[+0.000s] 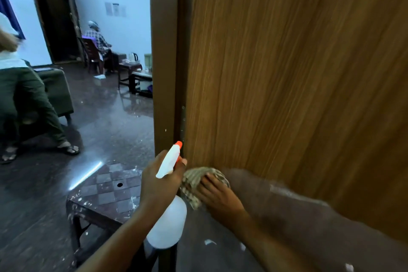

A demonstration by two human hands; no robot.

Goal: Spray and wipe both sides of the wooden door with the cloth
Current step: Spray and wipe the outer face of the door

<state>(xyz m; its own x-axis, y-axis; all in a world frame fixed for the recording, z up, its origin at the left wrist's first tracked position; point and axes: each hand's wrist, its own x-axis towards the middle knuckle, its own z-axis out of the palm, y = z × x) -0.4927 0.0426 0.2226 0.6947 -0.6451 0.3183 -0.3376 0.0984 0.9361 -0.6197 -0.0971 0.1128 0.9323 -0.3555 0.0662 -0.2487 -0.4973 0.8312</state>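
The left hand [159,181] is gripping the neck of the bottle [167,225], fingers curled round it and one fingertip lying by the trigger. The orange nozzle is pointing up and away towards the hinge edge of the door [287,73]. Held like this, the bottle is probably being parked close to the work, ready for another squirt, while staying out of the wiping path.

The right hand [218,196] is lying flat over the bunched cloth [196,180], fingers fairly straight and spread, pressing it against the low left part of the door, just right of the bottle. A flat palm is likely spreading the pressure so more of the cloth is rubbing the wood. The right arm is blurred, which suggests a wiping stroke is under way.

The door is standing open, filling the right of the view, its hinge edge meeting the brown frame [164,51]. That is giving access to this face. The other face is not showing, so how far the whole job is along cannot be told.

A checkered stool [106,192] is standing near left, just beside the frame, on the glossy floor [114,130]. It could be getting in the way if the door is swung.
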